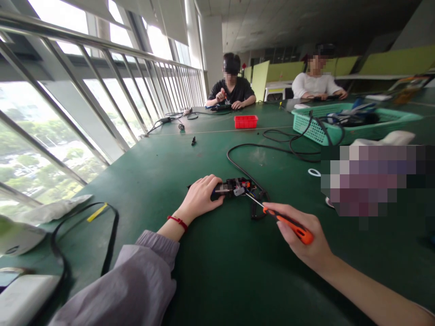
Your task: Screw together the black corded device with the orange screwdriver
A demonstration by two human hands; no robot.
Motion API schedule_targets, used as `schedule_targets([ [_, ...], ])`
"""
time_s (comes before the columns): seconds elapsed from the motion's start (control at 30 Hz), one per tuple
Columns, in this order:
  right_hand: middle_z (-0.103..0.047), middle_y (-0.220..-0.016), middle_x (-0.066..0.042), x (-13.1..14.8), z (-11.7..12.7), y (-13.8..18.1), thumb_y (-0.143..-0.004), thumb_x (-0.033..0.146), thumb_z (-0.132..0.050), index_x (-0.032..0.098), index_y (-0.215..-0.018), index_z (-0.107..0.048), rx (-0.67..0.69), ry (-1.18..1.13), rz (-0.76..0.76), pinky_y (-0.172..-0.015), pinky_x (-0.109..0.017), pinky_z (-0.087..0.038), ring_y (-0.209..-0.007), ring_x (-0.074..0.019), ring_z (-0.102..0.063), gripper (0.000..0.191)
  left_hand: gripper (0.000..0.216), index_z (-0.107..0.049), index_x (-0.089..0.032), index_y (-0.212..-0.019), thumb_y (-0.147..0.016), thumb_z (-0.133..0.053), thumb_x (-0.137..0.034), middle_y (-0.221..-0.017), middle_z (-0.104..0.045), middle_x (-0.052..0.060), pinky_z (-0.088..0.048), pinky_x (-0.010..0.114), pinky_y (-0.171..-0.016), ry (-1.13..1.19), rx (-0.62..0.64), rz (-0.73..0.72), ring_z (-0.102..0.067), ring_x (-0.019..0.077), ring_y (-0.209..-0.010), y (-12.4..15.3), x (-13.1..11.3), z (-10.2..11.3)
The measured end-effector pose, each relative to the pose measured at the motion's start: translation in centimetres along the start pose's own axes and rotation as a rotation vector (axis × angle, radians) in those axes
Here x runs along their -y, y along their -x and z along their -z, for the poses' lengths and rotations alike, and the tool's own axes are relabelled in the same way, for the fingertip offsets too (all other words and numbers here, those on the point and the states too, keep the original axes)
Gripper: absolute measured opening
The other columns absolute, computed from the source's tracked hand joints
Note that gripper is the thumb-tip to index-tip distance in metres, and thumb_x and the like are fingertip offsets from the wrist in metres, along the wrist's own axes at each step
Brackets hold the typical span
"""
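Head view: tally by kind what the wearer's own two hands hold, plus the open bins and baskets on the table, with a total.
Orange-handled screwdriver, in the right hand: 1
Opened device, in the left hand: 1
Red bin: 1
Green basket: 1
Total: 4

text: none legible | labels, numbers, signs: none legible | dark mark (12,250) on green-white object (23,233): unreadable
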State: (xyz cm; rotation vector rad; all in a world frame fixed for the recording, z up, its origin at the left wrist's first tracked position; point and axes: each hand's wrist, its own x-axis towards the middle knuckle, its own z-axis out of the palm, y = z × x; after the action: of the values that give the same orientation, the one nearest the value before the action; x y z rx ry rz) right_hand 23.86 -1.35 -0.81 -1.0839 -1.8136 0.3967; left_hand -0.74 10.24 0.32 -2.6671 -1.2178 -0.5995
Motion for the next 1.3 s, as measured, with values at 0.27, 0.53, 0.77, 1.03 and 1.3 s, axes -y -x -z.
schedule_targets([
  [0.27,-0.055,-0.081,0.001,0.2,-0.4,-0.4,-0.071,0.014,-0.063,0.024,-0.097,-0.042,-0.309,-0.174,-0.09,-0.06,-0.024,-0.051,-0.066,-0.012,-0.059,0.035,0.025,-0.052,-0.019,-0.099,-0.08,-0.054,-0.034,-0.093,-0.062,0.003,-0.044,0.03,-0.073,-0.071,-0.024,-0.028,-0.058,0.0184,-0.083,0.0,-0.2,0.1],
  [0.53,-0.055,-0.065,0.005,0.2,-0.1,-0.7,-0.075,0.023,-0.065,0.023,-0.089,-0.05,-0.305,-0.113,-0.237,-0.049,-0.019,-0.048,-0.052,-0.0091,-0.056,0.021,0.024,-0.052,-0.02,-0.098,-0.079,-0.054,-0.035,-0.092,-0.061,0.003,-0.043,0.029,-0.07,-0.127,-0.04,-0.01,-0.058,0.0181,-0.081,0.0,-0.3,0.0],
  [0.77,-0.053,-0.063,0.005,-0.2,-0.1,-0.7,-0.077,0.028,-0.063,0.023,-0.094,-0.05,-0.233,-0.184,-0.297,-0.045,-0.021,-0.045,-0.049,-0.0093,-0.053,0.022,0.024,-0.052,-0.02,-0.098,-0.079,-0.054,-0.036,-0.093,-0.061,0.002,-0.043,0.029,-0.069,-0.11,-0.035,-0.003,-0.058,0.018,-0.082,0.0,-0.2,-0.2],
  [1.03,-0.056,-0.078,0.003,-0.3,-0.3,-0.8,-0.072,0.02,-0.067,0.024,-0.104,-0.044,-0.315,-0.276,-0.218,-0.06,-0.024,-0.052,-0.065,-0.0117,-0.06,0.04,0.026,-0.052,-0.02,-0.099,-0.079,-0.055,-0.036,-0.094,-0.061,0.002,-0.044,0.03,-0.07,-0.097,-0.033,0.0,-0.059,0.0186,-0.082,0.0,-0.2,0.0],
  [1.3,-0.054,-0.068,0.005,-0.3,-0.2,-0.9,-0.074,0.022,-0.066,0.023,-0.099,-0.048,-0.321,-0.193,-0.251,-0.055,-0.022,-0.049,-0.058,-0.0104,-0.056,0.031,0.025,-0.052,-0.02,-0.099,-0.08,-0.053,-0.036,-0.094,-0.062,0.003,-0.044,0.03,-0.07,-0.092,-0.024,0.008,-0.06,0.0188,-0.083,0.0,-0.2,0.0],
])
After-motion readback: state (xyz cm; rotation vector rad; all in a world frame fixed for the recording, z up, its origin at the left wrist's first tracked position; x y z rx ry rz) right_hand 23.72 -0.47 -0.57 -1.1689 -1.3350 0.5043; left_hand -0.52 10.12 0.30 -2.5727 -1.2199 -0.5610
